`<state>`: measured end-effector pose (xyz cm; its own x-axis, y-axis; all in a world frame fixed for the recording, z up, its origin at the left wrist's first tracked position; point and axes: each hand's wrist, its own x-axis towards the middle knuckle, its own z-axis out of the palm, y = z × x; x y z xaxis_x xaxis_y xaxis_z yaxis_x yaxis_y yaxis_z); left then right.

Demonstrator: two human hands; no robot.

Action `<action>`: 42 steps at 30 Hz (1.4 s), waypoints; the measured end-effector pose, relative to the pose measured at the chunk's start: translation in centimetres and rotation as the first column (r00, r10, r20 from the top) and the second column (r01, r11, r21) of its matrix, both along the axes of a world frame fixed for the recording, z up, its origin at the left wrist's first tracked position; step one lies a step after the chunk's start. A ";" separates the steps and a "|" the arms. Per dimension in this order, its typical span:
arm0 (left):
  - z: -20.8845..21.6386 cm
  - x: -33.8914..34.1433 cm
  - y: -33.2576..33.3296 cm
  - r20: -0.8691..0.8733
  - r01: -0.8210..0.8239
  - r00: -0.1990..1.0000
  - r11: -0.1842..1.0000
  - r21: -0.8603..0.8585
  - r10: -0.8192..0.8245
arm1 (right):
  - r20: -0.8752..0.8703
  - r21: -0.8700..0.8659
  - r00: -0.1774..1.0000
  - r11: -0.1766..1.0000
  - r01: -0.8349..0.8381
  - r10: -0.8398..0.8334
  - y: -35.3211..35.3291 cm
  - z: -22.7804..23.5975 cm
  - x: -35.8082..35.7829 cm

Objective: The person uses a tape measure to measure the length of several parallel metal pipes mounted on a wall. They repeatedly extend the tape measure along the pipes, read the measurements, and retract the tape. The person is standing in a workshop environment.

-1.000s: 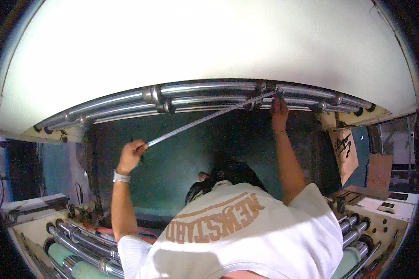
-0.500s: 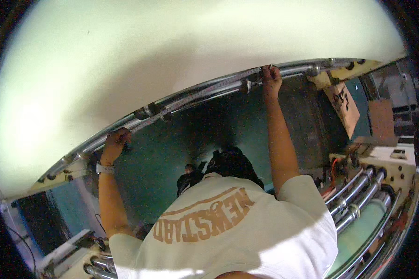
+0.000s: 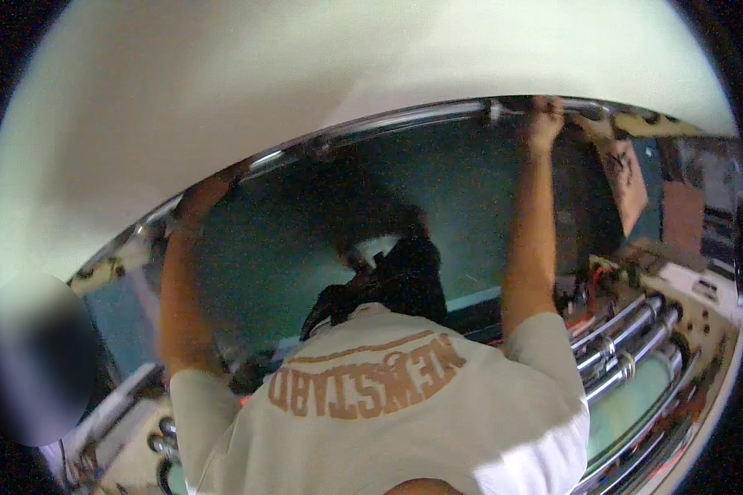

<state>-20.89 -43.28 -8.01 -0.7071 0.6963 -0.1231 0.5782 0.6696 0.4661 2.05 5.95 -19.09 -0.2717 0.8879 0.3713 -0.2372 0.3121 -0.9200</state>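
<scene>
A shiny metal bar (image 3: 404,120) runs across under the edge of a large pale sheet-like surface (image 3: 305,66). Along the bar sit collar-like fittings. My right hand (image 3: 545,120) is closed at the right part of the bar, with its fingers curled up by the sheet's edge; what it holds is hidden. Farther left and lower, my left hand (image 3: 205,196) is against the bar, dark and smeared by motion, so its fingers do not show clearly. No measuring tape can be made out between the hands.
On the right stands a machine frame with chrome rollers (image 3: 611,371) and a pale green roller (image 3: 636,404). A cardboard piece (image 3: 626,186) leans near the bar's right end. Dark green floor (image 3: 462,206) shows below the bar. A blurred shape (image 3: 37,363) is at far left.
My right hand has moved right along the bar, and my left hand slightly up. The measuring tape stretched between them earlier no longer shows. The view has shifted, and a blurred shape appears at left.
</scene>
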 end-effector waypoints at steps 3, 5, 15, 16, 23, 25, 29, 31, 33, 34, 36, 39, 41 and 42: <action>-0.7 -1.1 -0.3 -0.094 0.101 0.991 0.994 0.050 -0.096 | 0.035 -0.006 0.999 1.000 0.020 -0.020 2.5 -1.9 0.4; -1.1 -1.3 -0.7 -0.135 0.154 0.980 0.986 0.070 -0.143 | -0.012 -0.006 0.997 0.997 -0.076 0.076 0.7 0.0 0.4; 0.3 -1.2 0.7 0.144 0.120 0.980 0.986 0.113 -0.135 | 0.113 -0.047 0.993 0.998 0.036 -0.030 1.0 0.3 0.0; 0.4 -1.6 0.7 0.179 0.103 0.976 0.987 0.125 -0.125 | 0.194 0.094 0.979 0.994 0.052 -0.069 1.0 0.5 0.1; 0.1 -2.8 0.5 0.190 0.105 0.973 0.986 0.126 -0.128 | -0.016 -0.068 0.998 0.996 -0.056 0.055 0.7 0.4 -0.3; 0.0 -2.9 0.4 0.189 0.107 0.973 0.986 0.126 -0.130 | -0.038 -0.073 0.997 0.995 -0.075 0.072 1.0 0.2 -0.1; -0.1 -3.2 0.5 0.184 0.112 0.974 0.986 0.125 -0.134 | 0.050 -0.041 0.998 0.999 -0.022 0.024 1.0 0.1 -0.1; -0.1 -3.3 0.5 0.182 0.112 0.974 0.986 0.122 -0.133 | 0.088 -0.052 0.996 0.999 0.016 -0.011 0.8 0.3 -0.1; -0.2 -3.5 0.4 0.180 0.117 0.974 0.986 0.121 -0.138 | 0.042 -0.055 0.999 0.998 -0.013 0.016 0.7 0.4 -0.1; -0.3 -3.6 0.4 0.178 0.121 0.974 0.985 0.121 -0.141 | 0.019 -0.055 0.999 0.998 -0.027 0.028 0.8 0.5 0.0; -0.3 -3.8 0.5 0.182 0.124 0.972 0.985 0.122 -0.145 | 0.043 -0.017 0.999 1.000 -0.025 0.026 1.3 0.1 0.2; -0.4 -4.0 0.6 0.184 0.129 0.971 0.984 0.120 -0.150 | 0.071 0.004 0.997 1.000 -0.007 0.007 1.2 0.1 0.2; -0.6 -4.1 0.7 0.176 0.137 0.972 0.984 0.117 -0.156 | 0.075 0.011 0.997 1.000 -0.004 0.003 1.6 -0.1 0.4; -0.6 -4.2 0.9 0.175 0.141 0.971 0.983 0.116 -0.160 | 0.071 0.015 0.997 1.000 -0.010 0.009 2.3 -0.6 0.7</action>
<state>-25.07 -42.39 -8.62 -0.5653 0.8085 -0.1634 0.5671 0.5248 0.6348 2.75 8.25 -19.74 -0.3057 0.8796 0.3644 -0.1748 0.3244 -0.9296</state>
